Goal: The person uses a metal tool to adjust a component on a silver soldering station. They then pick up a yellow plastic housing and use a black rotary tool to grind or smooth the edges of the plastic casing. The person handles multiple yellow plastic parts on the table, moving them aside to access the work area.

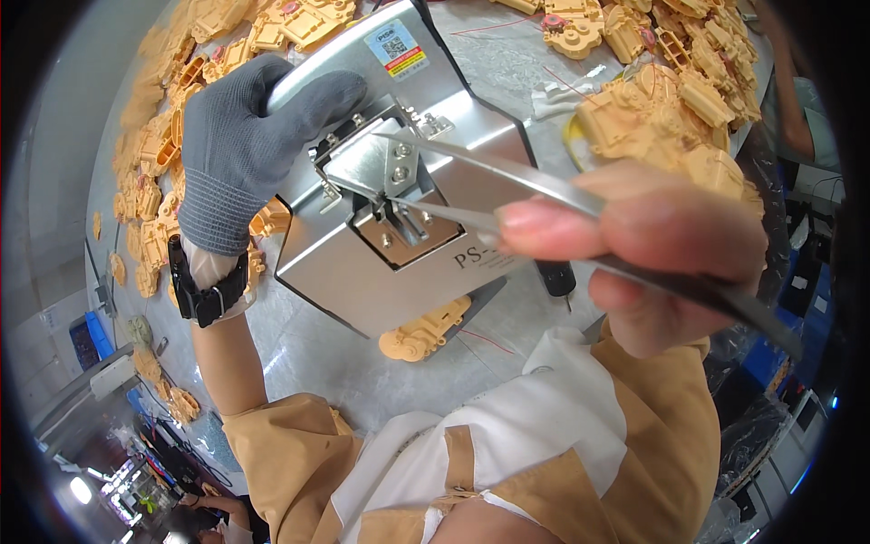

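Gray table (pixel 299 344), silver machine (pixel 362 295), QR-code label (pixel 395 47)

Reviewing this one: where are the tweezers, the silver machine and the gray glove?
Tweezers (pixel 526 179), head view: on the upper prong.
Silver machine (pixel 362 283), head view: bare part of its lower panel.
Gray glove (pixel 227 150), head view: fabric above its cuff.

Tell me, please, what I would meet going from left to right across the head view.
Grey knit-gloved left hand → silver box-shaped metal machine → bare right hand → another person's bare arm near the right edge.
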Tool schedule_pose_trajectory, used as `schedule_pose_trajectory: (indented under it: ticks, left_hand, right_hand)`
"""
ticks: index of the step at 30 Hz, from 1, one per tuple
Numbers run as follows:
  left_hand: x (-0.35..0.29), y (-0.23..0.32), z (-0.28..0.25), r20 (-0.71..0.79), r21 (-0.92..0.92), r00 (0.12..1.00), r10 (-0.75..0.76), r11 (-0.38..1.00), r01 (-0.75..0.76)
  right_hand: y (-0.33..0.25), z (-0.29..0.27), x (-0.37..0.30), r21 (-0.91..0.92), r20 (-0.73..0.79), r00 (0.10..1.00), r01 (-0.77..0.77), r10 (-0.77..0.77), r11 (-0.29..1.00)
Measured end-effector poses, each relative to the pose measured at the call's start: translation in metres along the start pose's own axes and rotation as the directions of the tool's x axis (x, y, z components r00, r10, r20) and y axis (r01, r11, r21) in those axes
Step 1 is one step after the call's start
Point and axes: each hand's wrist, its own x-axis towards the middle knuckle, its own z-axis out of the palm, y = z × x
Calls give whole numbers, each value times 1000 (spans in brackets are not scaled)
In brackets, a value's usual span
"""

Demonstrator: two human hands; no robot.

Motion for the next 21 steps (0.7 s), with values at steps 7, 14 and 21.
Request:
schedule_pose_trajectory:
  ticks: [7,14,21]
  left_hand:
    - [-5,8,0,-11,4,1000,-3,1000,3]
    - [-9,6,2,-39,15,999,20,1000,-19]
    - [-4,1,-2,-92,78,994,53,996,-46]
  right_hand:
    - [6,0,0,-37,-56,998,27,-29,999]
    - [6,0,-6,-56,-76,996,45,-49,997]
    - [7,-12,-29,-443,-572,816,-223,-82,869]
